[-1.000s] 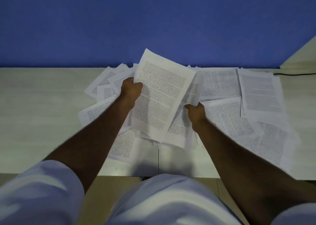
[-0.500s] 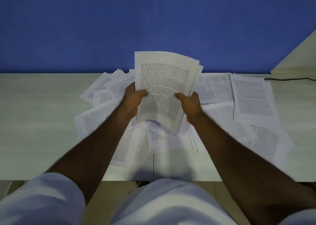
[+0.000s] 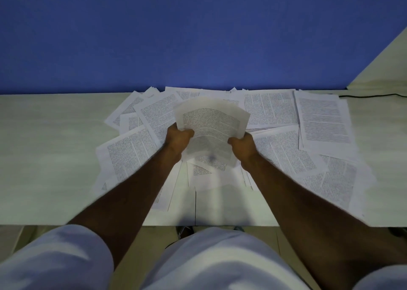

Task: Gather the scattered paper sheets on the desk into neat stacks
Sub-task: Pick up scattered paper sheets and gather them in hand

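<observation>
Both hands, left hand (image 3: 178, 136) and right hand (image 3: 242, 145), pinch a small bundle of white printed paper sheets (image 3: 211, 124) in curled fingers above the pale wooden counter (image 3: 44, 157), while many loose printed sheets (image 3: 319, 122) around that bundle remain ungathered.

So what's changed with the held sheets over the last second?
The held sheets, first slanted with only loose contact from the right hand, got squared upright and then lowered toward the desk; both hands grip them, left hand as before. Scattered sheets unchanged.

White paper sheets (image 3: 273, 113) are showing dense black print in blocks (one page (image 3: 199, 170) carrying reddish lines), lying on a pale cream desk (image 3: 44, 157). The wall (image 3: 176, 36) is glowing deep blue; the sleeve (image 3: 55, 261) is looking white.
</observation>
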